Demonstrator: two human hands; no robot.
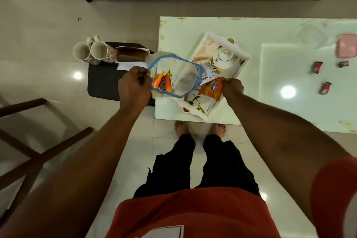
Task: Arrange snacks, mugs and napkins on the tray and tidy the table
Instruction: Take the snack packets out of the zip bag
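The left hand [133, 87] pinches the blue rim of an open clear bag [174, 75] with an orange packet inside, held over the table's [289, 114] near left corner. The right hand [231, 88] grips another orange packet [210, 89] over the near end of the white tray [245, 58]. A teapot [224, 59] sits in the tray. Two mugs [90, 52] stand on a dark stool [102, 81] left of the table. Small red snacks [316, 67] lie toward the right edge.
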